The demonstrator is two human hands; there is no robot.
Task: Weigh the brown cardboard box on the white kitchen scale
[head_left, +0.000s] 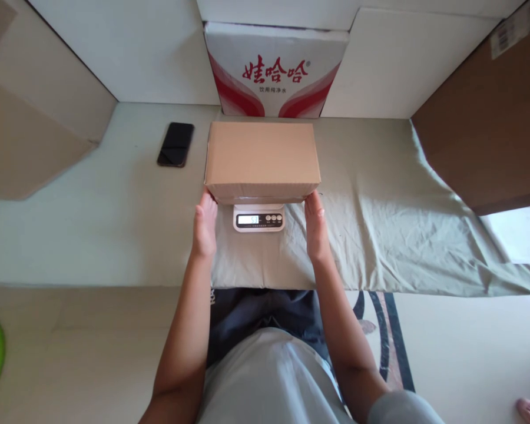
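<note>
Straight ahead of me, the white carton (276, 68) standing against the wall carries large red Chinese characters, 娃哈哈, with a small registered-mark sign at their upper right. Beneath them runs a line of smaller dark characters, 饮用纯净水. Red curved bands sweep up on either side of this print.

The kitchen scale (259, 218) between my hands has a lit display showing digits; I read something like 57, though they are too small to be sure. Tiny print under its three buttons is illegible.

At the top right, a white label (514, 26) on the brown cardboard panel (490, 123) bears a barcode and print too blurred to read.
</note>
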